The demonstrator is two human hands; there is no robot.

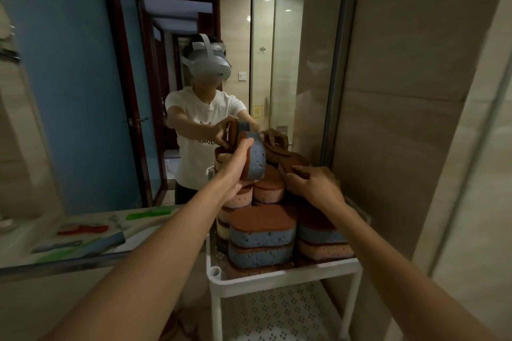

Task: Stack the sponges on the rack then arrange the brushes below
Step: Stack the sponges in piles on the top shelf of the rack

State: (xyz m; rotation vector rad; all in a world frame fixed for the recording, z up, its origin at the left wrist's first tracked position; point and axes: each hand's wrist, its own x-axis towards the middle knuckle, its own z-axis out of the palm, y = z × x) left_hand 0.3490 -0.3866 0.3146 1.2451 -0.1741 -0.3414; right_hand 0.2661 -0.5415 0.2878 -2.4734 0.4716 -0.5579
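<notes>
Heaped sponges [261, 230] fill the top tray of the rack [282, 274] edge to edge, leaving room only above the pile. A mirror [83, 91] stands close behind the rack, and a tiled wall [401, 119] hems its right side. The lower shelf [277, 310] lies open from the front; brushes [83, 228] litter the tabletop [16, 252] at left.

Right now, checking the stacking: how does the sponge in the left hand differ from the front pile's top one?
The held sponge stands on edge, gripped by the left hand; the front sponge lies flat, brown side up, resting on its pile. Both are blue with a brown layer.
</notes>
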